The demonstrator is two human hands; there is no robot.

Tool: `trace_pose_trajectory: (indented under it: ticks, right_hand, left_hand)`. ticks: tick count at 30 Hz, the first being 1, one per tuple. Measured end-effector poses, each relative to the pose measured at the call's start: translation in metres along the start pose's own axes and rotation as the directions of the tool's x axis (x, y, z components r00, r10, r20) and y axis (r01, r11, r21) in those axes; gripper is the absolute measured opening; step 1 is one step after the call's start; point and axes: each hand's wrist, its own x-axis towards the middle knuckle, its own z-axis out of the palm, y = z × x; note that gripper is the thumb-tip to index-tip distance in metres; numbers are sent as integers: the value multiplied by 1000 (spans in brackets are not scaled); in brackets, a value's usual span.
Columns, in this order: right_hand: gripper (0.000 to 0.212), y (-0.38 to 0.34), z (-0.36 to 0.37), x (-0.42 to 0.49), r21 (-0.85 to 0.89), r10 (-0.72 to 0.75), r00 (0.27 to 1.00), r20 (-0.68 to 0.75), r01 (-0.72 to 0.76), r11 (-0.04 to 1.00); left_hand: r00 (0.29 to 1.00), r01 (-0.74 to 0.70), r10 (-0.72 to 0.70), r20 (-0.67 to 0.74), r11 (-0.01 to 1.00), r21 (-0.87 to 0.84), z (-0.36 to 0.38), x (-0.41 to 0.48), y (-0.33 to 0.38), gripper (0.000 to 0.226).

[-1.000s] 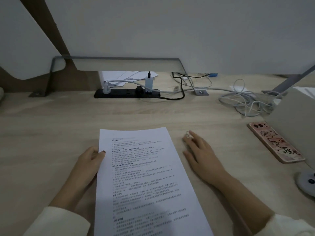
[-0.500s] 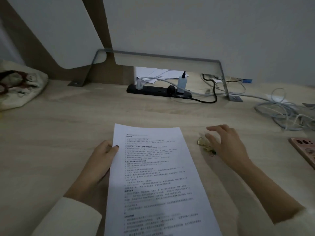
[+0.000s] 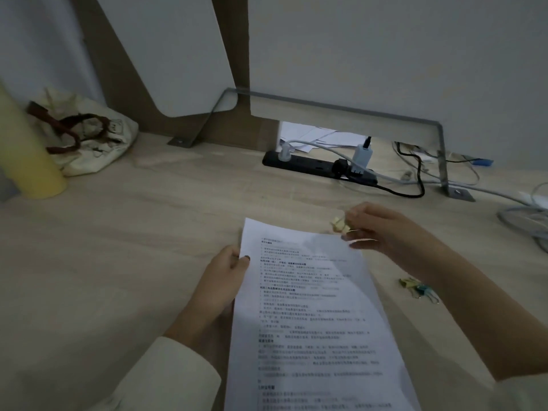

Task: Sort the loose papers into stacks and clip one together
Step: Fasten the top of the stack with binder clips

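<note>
At centre on the surface [image 3: 118,262], my left hand [image 3: 221,281] pinches the light, floppy papers [image 3: 311,315] at nine o'clock while my right hand [image 3: 382,229] grips a stiff, springy binder clip [image 3: 339,224] near the one o'clock corner, the best clipping spot.

The printed papers [image 3: 308,315] lie on the desk [image 3: 118,262] at the near middle. The left hand [image 3: 221,281] is at their left edge, the right hand [image 3: 382,229] above their far right corner, with a binder clip [image 3: 339,224] in its fingers. Two more clips [image 3: 418,289] lie on the desk right of the papers. The power strip [image 3: 320,167] lies far behind, the cloth bag [image 3: 89,134] at far left.
</note>
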Motion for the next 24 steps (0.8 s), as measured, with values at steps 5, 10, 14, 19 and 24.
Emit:
trace_pose_trajectory:
  ticks: [5,10,14,19,24]
  right_hand:
    - [13,18,49,35,213,34,965,261,-92,973]
    - [14,51,56,47,512,46,962,270,-184,839]
    - [14,56,54,49,506,34,961,274,-174,845]
    - [18,57,54,49,454,38,965,259,-156,877]
    - [34,50,56,50,354,131,955,268,-224,908]
  left_hand:
    - [1000,20,-20,15,1000,-15,0,4,-2,14]
    - [999,4,-3,37,1000,-31,-1,8,-8,19]
    - [994,71,-60,96,990,-119,-6,17,-7,19]
    - [992,78,-61,111,984,-160,-12,36,3,21]
    - [999,-15,20,48,994,-112,-7,45,-1,13]
